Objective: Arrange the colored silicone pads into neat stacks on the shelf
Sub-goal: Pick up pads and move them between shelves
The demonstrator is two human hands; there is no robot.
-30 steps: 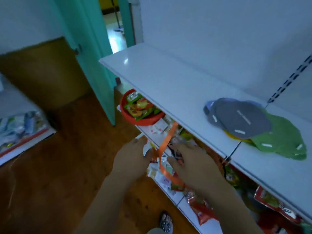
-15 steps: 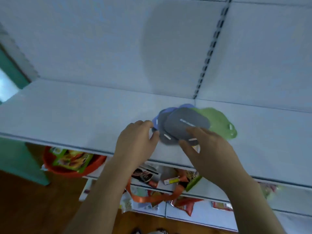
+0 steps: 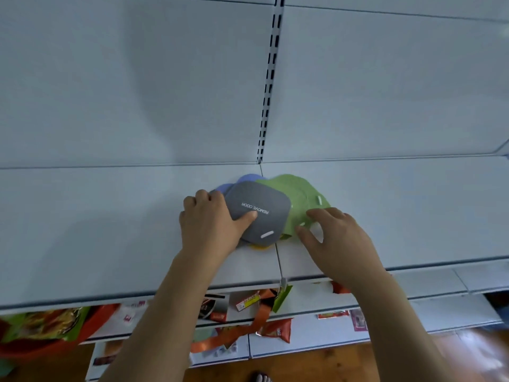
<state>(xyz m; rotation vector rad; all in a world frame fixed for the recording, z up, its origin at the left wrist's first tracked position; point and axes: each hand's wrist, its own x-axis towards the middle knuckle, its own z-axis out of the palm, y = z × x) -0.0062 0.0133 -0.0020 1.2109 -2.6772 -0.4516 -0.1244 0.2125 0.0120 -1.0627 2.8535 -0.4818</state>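
Note:
A loose pile of silicone pads lies on the white shelf (image 3: 110,230) at its middle seam. On top is a grey pad (image 3: 264,205) printed "REMOVE ODOR". Green pads (image 3: 298,193) fan out to its right, blue pads (image 3: 249,178) peek out behind, and a yellow pad (image 3: 260,247) shows under its front edge. My left hand (image 3: 212,224) grips the grey pad's left side, thumb pressed on top and fingers curled over the edge. My right hand (image 3: 338,244) reaches over the green pads' front edge, curved fingers and thumb tip touching it.
The shelf's white back panel has a slotted upright (image 3: 268,86) right behind the pile. Lower shelves hold snack packets (image 3: 278,329) and an orange ribbon (image 3: 257,317). A red basin (image 3: 41,343) of packets sits at the lower left. The wooden floor is below.
My left hand has slid onto the grey pad with its thumb on top. My right hand has moved right, off the grey pad to the green ones. The pile looks closer.

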